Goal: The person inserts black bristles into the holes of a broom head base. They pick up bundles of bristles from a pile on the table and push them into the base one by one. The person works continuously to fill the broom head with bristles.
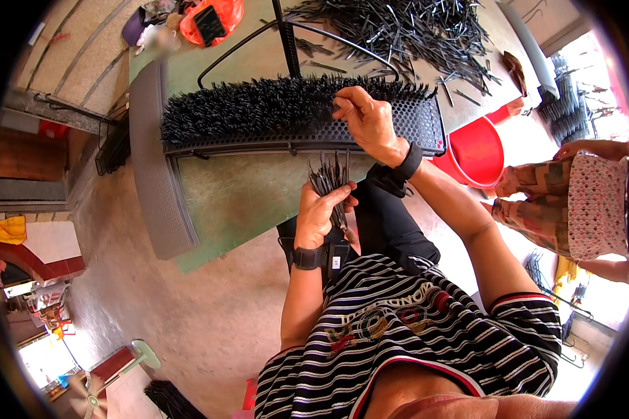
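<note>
My left hand (314, 218) is closed round a bundle of thin black strips (328, 177), whose tips point away from me. It is just in front of the near edge of a black perforated panel (416, 120). Dense black bristles (244, 109) cover the panel's left and middle, while its right part shows bare holes. My right hand (373, 130) is over the panel where the bristles give way to bare holes. Its fingers are pinched together, and whatever is between them is too small to make out. A black wire frame (290, 52) rises behind the panel.
Loose black strips (405, 31) lie heaped on the far right of the green table (223, 209). Grey perforated sheets (154, 167) are stacked at its left. A phone (209, 26) rests on an orange-red bag (233, 12). Right of the table are a red bucket (476, 150) and another person (597, 202).
</note>
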The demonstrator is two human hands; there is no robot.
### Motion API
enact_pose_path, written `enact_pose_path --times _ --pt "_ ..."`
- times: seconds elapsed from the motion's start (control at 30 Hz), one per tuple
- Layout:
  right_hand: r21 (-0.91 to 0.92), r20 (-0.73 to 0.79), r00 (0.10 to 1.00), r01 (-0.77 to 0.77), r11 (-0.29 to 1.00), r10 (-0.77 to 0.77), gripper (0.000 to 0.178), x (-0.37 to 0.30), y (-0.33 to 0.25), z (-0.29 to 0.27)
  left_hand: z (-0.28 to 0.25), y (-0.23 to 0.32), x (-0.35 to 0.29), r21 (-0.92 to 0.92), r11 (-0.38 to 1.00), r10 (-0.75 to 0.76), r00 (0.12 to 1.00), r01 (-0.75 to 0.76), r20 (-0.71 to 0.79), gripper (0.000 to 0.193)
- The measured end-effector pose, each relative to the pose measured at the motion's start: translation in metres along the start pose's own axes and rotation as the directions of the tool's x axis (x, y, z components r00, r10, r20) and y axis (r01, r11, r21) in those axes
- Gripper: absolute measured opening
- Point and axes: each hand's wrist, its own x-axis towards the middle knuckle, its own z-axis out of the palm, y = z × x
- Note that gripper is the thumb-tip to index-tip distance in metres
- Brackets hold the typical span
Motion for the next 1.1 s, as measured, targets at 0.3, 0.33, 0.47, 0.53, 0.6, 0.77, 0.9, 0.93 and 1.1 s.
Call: enact_pose_path --times 0.3,0.33,0.47,0.53,0.6,0.77,0.9,0.93,1.1 --pt "-0.428 0.245 0.939 0.328 0.842 -0.241 0.007 0.006 0.000 -0.006 0.002 0.002 -0.001 0.005 1.000 0.015 1.000 -0.015 0.003 0.015" --pt "-0.444 0.266 0.941 0.313 0.839 -0.210 0.008 0.006 0.000 -0.007 0.002 0.002 -0.001 0.011 1.000 0.016 1.000 -0.016 0.007 0.016" --pt "-0.482 0.384 0.916 0.305 0.821 -0.114 0.014 0.012 0.007 -0.008 0.004 0.000 0.000 0.013 1.000 0.014 0.999 -0.014 0.035 0.015" --pt "-0.402 0.311 0.942 0.249 0.881 -0.125 0.013 0.013 0.003 -0.011 0.003 -0.002 0.000 0.008 1.000 0.004 0.999 -0.004 0.043 0.019" --pt "-0.345 0.343 0.939 0.097 0.934 0.029 0.017 0.011 0.001 -0.016 0.000 -0.006 0.002 0.003 1.000 -0.019 0.998 0.019 0.053 0.029" --pt "-0.097 0.606 0.778 -0.137 0.986 0.167 0.023 0.014 -0.008 -0.035 0.007 0.001 -0.001 -0.088 0.995 -0.039 0.986 0.054 0.163 0.032" --pt "0.014 0.579 0.796 -0.227 0.974 0.177 0.021 0.009 -0.001 -0.043 0.013 0.001 0.000 -0.106 0.992 -0.040 0.976 0.064 0.212 0.026" --pt "0.117 0.663 0.736 -0.281 0.953 0.136 0.021 0.006 0.002 -0.043 0.011 0.000 0.002 -0.102 0.993 -0.029 0.969 0.055 0.246 0.027" --pt "0.197 0.676 0.684 -0.525 0.828 0.273 0.018 -0.003 0.004 -0.036 0.015 0.000 0.001 -0.108 0.990 -0.067 0.968 0.095 0.242 0.028"
